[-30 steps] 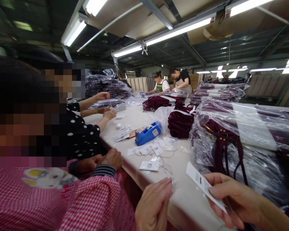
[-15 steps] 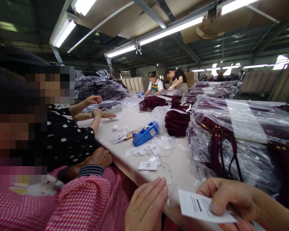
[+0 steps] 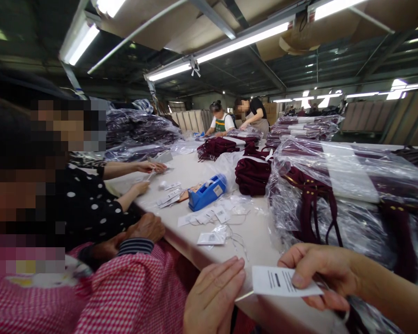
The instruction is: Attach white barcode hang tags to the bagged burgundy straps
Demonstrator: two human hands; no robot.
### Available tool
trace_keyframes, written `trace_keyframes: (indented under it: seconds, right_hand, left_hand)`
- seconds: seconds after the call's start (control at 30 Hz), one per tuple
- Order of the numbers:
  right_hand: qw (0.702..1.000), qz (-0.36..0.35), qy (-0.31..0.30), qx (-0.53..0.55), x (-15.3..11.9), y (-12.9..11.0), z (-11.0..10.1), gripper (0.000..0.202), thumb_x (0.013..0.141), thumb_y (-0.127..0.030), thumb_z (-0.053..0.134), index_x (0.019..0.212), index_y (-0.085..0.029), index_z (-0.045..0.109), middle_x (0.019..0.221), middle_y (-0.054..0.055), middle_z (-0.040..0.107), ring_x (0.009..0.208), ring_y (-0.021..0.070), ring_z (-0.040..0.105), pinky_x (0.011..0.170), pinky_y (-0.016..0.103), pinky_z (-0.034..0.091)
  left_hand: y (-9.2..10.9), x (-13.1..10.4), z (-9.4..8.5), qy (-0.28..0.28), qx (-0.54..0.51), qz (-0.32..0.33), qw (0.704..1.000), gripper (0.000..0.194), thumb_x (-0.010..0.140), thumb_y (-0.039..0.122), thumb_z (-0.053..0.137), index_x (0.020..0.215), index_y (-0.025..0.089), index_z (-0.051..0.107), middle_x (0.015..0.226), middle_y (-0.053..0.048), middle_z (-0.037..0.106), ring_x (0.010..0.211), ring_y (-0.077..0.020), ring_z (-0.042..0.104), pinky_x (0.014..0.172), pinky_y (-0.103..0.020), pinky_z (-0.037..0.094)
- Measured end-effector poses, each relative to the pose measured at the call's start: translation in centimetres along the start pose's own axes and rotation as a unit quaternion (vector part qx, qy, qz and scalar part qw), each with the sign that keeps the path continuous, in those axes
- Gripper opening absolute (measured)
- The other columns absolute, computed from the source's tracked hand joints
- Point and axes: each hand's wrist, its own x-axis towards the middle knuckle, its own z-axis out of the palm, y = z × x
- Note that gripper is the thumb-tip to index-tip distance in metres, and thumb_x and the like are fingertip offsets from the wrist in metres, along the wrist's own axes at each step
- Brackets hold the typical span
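A: What has just changed in front of you?

B: A second ago your white tag [image 3: 280,281] slanted steeply and showed you a narrow face. Now it lies nearly level, print turned up, its free end closer to your left hand [image 3: 214,296]. I'd judge you're partway through handling it, with the printed side now presented.

A: Where is it, going by the blue tape dispenser [image 3: 207,193]?

B: It's nearer you than the dispenser and to its right, above the table's edge. The loose tags [image 3: 212,238] lie between, just on your side of the dispenser.

A: And your grip?

B: Your right hand [image 3: 329,273] pinches the tag's right end, thumb on top; the other end sticks out toward your left fingertips, just beside them. Your left fingers are straight and together, but the palm is hidden, so I can't tell whether it holds anything.
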Motion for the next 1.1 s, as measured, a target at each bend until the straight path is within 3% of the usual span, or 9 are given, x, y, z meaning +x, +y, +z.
trace_keyframes:
  seconds: [0.17,0.3,0.7,1.1]
  right_hand:
    - [1.000,-0.009,0.022,-0.012,-0.2,-0.1,0.6,0.026,0.068,-0.019,0.060,0.093,-0.012,0.065,0.059,0.005,0.071,0.031,0.0116,0.057,0.027,0.015,0.043]
    - [0.999,-0.012,0.028,-0.012,-0.3,0.0,0.8,0.024,0.068,-0.019,0.060,0.091,-0.013,0.064,0.058,0.005,0.071,0.031,0.0110,0.056,0.027,0.014,0.042]
    - [0.999,-0.009,0.042,-0.025,-0.1,-0.4,3.0,0.025,0.068,-0.018,0.058,0.093,-0.014,0.063,0.059,0.004,0.071,0.032,0.0097,0.056,0.027,0.013,0.042]
    - [0.999,-0.008,0.044,-0.016,0.3,-0.1,2.6,0.023,0.069,-0.015,0.055,0.091,-0.014,0.062,0.060,0.003,0.071,0.033,0.0095,0.057,0.028,0.013,0.044]
  left_hand:
    - [-0.1,-0.5,0.5,-0.013,-0.078,-0.046,0.996,0.037,0.090,0.012,0.050,0.124,0.023,0.059,0.114,-0.009,0.072,0.106,-0.0219,0.067,0.090,-0.036,0.054]
    - [-0.2,-0.9,0.9,0.008,-0.089,-0.063,0.994,0.042,0.086,0.009,0.058,0.126,0.021,0.057,0.114,-0.009,0.072,0.106,-0.0213,0.066,0.092,-0.035,0.053]
    - [0.1,-0.9,0.6,0.000,-0.056,-0.005,0.998,0.045,0.084,0.000,0.055,0.126,0.017,0.057,0.120,-0.011,0.068,0.114,-0.0213,0.061,0.095,-0.037,0.049]
    - [0.2,-1.0,0.5,-0.011,-0.095,-0.010,0.995,0.041,0.089,0.007,0.052,0.128,0.019,0.055,0.121,-0.011,0.067,0.112,-0.0196,0.061,0.093,-0.037,0.050]
